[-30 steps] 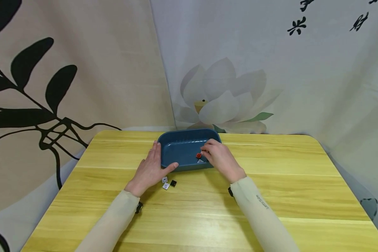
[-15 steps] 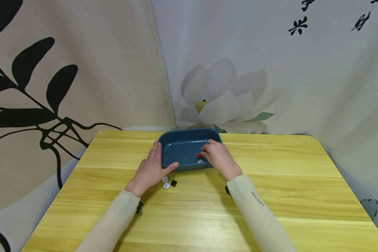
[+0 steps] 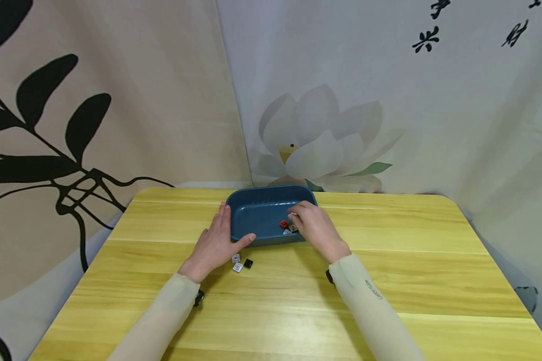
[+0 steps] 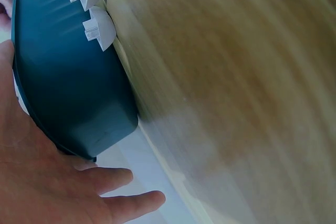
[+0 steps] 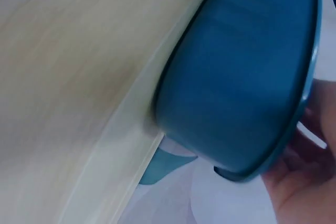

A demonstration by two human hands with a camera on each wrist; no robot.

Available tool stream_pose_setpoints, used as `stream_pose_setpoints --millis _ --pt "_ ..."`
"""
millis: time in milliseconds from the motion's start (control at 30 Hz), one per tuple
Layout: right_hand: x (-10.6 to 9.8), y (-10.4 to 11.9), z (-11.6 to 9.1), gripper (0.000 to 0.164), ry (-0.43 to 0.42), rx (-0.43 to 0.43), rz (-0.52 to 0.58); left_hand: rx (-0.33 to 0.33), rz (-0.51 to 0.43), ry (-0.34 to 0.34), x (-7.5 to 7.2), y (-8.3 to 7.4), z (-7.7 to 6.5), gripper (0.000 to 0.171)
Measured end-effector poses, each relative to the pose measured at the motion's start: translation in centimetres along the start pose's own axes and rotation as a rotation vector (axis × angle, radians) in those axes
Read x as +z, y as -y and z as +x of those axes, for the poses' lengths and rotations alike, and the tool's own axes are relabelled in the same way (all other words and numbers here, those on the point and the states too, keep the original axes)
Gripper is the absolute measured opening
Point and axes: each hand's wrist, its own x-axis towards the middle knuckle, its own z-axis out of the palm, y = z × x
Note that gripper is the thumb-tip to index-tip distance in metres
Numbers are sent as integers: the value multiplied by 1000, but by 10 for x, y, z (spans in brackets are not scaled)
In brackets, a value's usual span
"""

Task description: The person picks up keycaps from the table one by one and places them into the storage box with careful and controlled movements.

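Keycap [image 3: 292,228], brownish, newly visible by red keycap [image 3: 283,223] in tray [image 3: 255,215]; right hand [image 3: 319,228] curled, grip unclear; left hand [image 3: 214,246] unmoved, thumb, fingers apart.

Pale cream sleeves [image 3: 160,321], small dark lettering [image 3: 373,290] on the right one, black wristbands [image 3: 199,298].

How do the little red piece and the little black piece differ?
Color: the red piece is bright, while the black piece is dark.
Place: the red piece lies inside the blue tray; the black piece lies on the table in front of it.
Nearest hand: the red piece is by the right hand, the black piece by the left hand.
Both look small, with other pieces close by.
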Motion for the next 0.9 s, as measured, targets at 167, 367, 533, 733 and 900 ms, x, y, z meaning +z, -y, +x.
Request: stream_pose_setpoints --millis 167,367,533,733,900 --pt "-14 -2 -12 27 -75 9 13 -4 -4 11 1 -1 -1 122" --pt "-25 -12 -29 45 -56 22 25 -10 -1 13 1 -1 -1 123" --pt "-27 -23 -42 68 35 33 8 -8 6 11 1 0 -1 123" --pt "-20 -31 -49 89 154 73 18 -4 19 6 0 0 -3 124" --pt "-12 -30 -45 97 188 107 14 9 26 -2 -3 -1 -1 125"
